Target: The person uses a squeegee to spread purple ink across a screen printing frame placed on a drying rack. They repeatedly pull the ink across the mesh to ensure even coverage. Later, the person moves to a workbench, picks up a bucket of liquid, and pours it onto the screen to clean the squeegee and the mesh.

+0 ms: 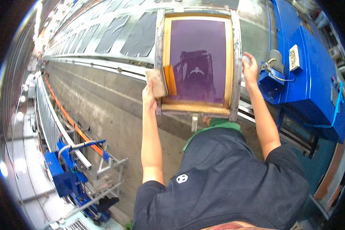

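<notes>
- Upper centre: a metal-framed printing screen (197, 61), purple mesh with a yellow border, lies flat on the long printing table (103, 103).
- Left hand (149, 96) pinches a wooden squeegee (157, 82) at the frame's left edge.
- Right hand (250, 69) curls closed on the frame's right rail, beside a glossy blue machine (314, 76).

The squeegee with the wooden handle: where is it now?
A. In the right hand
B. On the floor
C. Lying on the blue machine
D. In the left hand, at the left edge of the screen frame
D: the left hand grips the squeegee at the screen frame's left edge.
</notes>
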### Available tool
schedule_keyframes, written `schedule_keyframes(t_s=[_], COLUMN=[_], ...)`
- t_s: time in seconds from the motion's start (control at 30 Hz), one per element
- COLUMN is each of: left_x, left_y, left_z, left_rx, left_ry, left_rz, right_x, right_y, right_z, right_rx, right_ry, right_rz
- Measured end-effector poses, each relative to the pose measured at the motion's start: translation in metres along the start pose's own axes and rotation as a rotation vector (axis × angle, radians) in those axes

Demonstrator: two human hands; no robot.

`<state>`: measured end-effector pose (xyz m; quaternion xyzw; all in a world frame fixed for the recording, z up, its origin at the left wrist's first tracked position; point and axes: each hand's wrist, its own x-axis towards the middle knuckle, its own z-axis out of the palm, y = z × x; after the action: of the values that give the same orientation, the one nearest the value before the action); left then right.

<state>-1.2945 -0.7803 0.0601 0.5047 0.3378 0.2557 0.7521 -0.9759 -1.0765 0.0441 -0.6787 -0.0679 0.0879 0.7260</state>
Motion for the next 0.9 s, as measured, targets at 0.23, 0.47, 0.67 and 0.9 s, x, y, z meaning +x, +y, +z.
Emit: schedule_keyframes(t_s=[0.23, 0.47, 0.67, 0.9], left_x=[0.194, 0.259, 0.249, 0.213], left_y=[0.005, -0.038, -0.023, 0.012], left_z=[0.048, 0.075, 0.065, 0.060], left_rx=[0.074, 0.136, 0.217, 0.369], left_ry=[-0.212, -0.227, -0.194, -0.269], left_rz=[-0.147, -0.408, -0.466, -0.199], right_x=[0.106, 0.119, 0.099, 0.099], right_y=[0.040, 0.079, 0.064, 0.073], right_z=[0.006, -0.014, 0.010, 0.045], right_rx=[-0.300, -0.465, -0.586, -0.638], right_ry=[0.305, 0.453, 0.481, 0.472], right_rz=[-0.125, -0.120, -0.054, -0.014])
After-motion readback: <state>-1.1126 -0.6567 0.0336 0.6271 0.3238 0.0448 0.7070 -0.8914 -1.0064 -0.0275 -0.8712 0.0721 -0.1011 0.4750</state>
